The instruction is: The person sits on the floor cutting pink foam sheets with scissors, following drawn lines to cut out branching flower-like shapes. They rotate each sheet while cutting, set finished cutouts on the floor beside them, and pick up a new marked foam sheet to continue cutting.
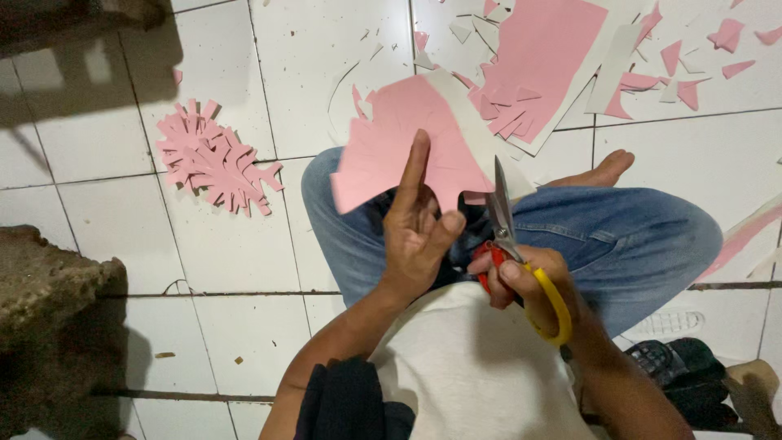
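We take the pink sheet [391,151] as our landmark: it sits above the bent knee in blue jeans [619,236], lifted clear of the white tiled floor [228,244]. Our left hand [417,232] is just below it and touching it, the thumb and curled fingers closed on its lower edge while the forefinger lies straight up its near face as a prop. Our right hand [529,281], to the lower right of the sheet, is wrapped tightly through the red and yellow handles of the scissors [503,224]; the blades point up at the sheet's right edge, where a white backing shows, and look nearly closed, though how far they bite into the paper we cannot tell.

We judge the sheet to be very light, thin and floppy: it bends over the finger instead of standing flat. It should tear or crease easily, so we would pinch it close to the cutting line, near the lower edge, and keep a finger behind it for stiffness. Its surface looks matt, not slippery.

To the left of the sheet, on the floor, lies a pile of pink cut-outs [213,159] with branching arms. Above and to the right of the sheet lie a larger pink sheet [542,61] and scattered pink and white offcuts [688,77].
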`<state>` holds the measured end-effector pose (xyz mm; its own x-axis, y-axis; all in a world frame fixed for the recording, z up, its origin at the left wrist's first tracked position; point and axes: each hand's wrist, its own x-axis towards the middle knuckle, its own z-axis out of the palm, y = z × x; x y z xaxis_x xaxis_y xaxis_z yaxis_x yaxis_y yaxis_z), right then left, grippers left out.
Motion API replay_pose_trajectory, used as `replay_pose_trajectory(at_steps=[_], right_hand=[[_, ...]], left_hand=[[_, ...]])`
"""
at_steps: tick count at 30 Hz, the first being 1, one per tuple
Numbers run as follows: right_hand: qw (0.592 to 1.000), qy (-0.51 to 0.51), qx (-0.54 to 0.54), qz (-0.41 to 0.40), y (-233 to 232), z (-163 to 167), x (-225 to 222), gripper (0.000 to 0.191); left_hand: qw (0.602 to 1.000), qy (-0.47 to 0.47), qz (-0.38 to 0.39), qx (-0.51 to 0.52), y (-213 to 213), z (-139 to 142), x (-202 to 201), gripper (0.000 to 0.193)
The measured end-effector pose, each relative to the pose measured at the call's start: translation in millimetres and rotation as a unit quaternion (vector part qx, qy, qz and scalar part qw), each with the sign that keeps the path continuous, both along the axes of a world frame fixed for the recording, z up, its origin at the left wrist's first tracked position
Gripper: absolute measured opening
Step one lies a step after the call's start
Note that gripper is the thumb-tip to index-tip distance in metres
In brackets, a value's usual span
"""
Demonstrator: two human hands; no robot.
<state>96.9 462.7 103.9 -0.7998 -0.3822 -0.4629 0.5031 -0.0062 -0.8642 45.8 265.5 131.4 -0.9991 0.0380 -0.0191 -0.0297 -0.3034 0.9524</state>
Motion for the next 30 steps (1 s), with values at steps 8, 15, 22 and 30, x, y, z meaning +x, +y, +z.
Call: replay_pose_trajectory(at_steps=[8, 15, 22, 30], right_hand=[[0.992, 0.081, 0.090, 0.030, -5.0, 11.5, -7.5, 0.068], [0.991, 0.112, 0.071, 0.010, -13.4, 14.9, -9.1, 0.069], [0.988, 0.098, 0.116, -0.003, -12.7, 6.7, -2.9, 0.050], [0.993, 0.019, 0.115, -0.024, -8.6, -7.2, 7.6, 0.044]], left_hand=[[0.985, 0.033, 0.073, -0.151, 0.0, 9.1, -4.6, 0.064], [0.984, 0.076, 0.080, -0.143, 1.9, 2.7, 3.0, 0.058], [0.980, 0.068, 0.094, -0.162, 2.7, 2.5, 5.1, 0.061], [0.992, 0.029, 0.059, -0.104, -3.2, 6.7, -0.5, 0.057]])
